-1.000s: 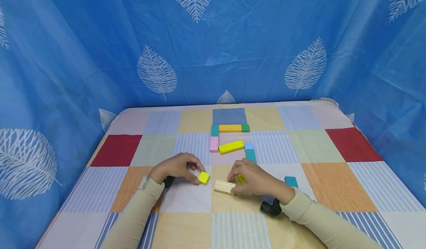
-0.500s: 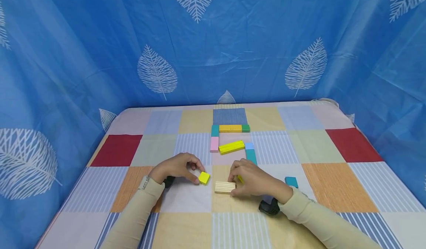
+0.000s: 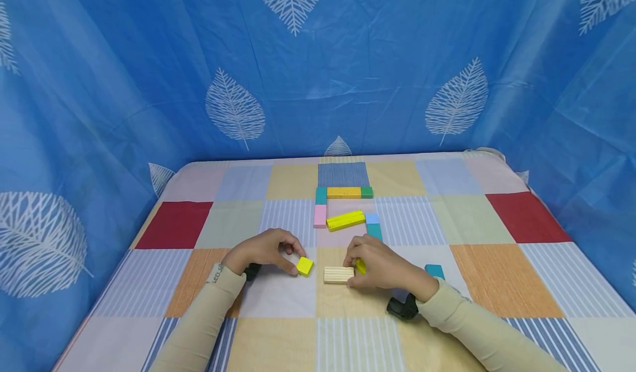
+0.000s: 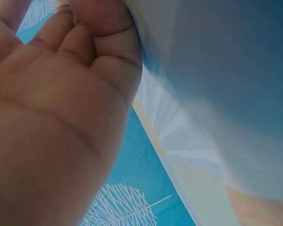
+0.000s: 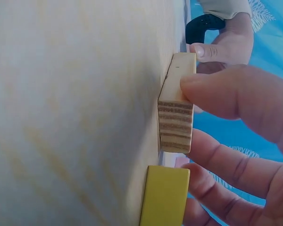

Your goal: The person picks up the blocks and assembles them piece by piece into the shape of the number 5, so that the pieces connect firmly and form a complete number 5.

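In the head view my left hand (image 3: 265, 250) pinches a small yellow block (image 3: 305, 266) between thumb and fingertip, close over the cloth. To its right, my right hand (image 3: 380, 264) grips a plain wooden block (image 3: 338, 275) with striped grain, thumb on the near side and index finger on the far side. The right wrist view shows this plain block (image 5: 174, 125) standing on the cloth. A second yellow block (image 5: 165, 195) lies beside it, near the other fingers and partly covered by the hand in the head view. The left wrist view shows only the palm and curled fingers (image 4: 108, 52).
Beyond the hands, teal (image 3: 321, 196), orange (image 3: 344, 192), green (image 3: 366, 192), pink (image 3: 320, 216) and light blue (image 3: 371, 218) blocks form a partial frame. Slanted yellow blocks (image 3: 345, 220) lie inside it. A teal block (image 3: 434, 271) sits by the right wrist. Blue curtains (image 3: 338, 74) enclose the patchwork-covered table (image 3: 278, 344).
The plain wooden block has turned from slanted to straight and shifted slightly right and away, with my right hand holding it. My left hand and its yellow block have stayed put.
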`<action>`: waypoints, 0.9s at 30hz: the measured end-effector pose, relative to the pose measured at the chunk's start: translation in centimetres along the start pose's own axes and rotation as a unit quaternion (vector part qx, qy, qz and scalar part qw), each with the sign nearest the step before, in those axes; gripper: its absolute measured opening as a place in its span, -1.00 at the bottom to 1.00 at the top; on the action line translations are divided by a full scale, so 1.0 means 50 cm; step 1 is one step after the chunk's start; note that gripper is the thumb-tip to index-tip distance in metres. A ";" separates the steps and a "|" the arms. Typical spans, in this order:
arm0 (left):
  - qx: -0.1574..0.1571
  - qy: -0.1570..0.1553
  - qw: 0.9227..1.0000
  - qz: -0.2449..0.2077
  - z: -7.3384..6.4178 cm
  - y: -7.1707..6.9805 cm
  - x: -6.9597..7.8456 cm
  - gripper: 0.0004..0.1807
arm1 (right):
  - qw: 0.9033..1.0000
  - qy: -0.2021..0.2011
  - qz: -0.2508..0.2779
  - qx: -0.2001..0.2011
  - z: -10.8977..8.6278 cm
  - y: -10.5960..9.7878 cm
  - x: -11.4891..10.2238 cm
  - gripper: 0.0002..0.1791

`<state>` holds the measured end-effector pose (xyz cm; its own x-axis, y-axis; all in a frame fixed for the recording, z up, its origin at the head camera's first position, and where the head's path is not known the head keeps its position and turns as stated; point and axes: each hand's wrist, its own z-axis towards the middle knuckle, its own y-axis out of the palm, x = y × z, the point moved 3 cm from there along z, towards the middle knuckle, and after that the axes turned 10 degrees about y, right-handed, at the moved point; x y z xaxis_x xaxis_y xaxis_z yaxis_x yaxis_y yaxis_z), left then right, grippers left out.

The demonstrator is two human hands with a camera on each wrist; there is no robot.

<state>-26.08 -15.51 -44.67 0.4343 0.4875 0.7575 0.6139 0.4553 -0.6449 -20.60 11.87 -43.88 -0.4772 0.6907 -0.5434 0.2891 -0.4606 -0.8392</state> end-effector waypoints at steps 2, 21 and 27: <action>0.001 -0.002 1.000 0.000 0.000 0.000 0.000 -0.70 | 1.000 0.000 0.000 0.002 0.000 -0.001 0.001 -0.81; 0.001 -0.002 1.000 0.000 -0.002 0.000 0.005 -0.71 | 1.000 0.015 0.007 0.009 0.002 -0.006 0.007 -0.82; 0.000 0.000 1.000 -0.003 -0.001 0.000 0.004 -0.71 | 1.000 0.011 0.007 0.014 0.002 -0.008 0.006 -0.81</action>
<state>-25.95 -15.45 -44.50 0.4316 0.4845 0.7609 0.6157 0.4582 -0.6411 -20.97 12.21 -43.69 -0.4541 0.6961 -0.5561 0.2720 -0.4860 -0.8305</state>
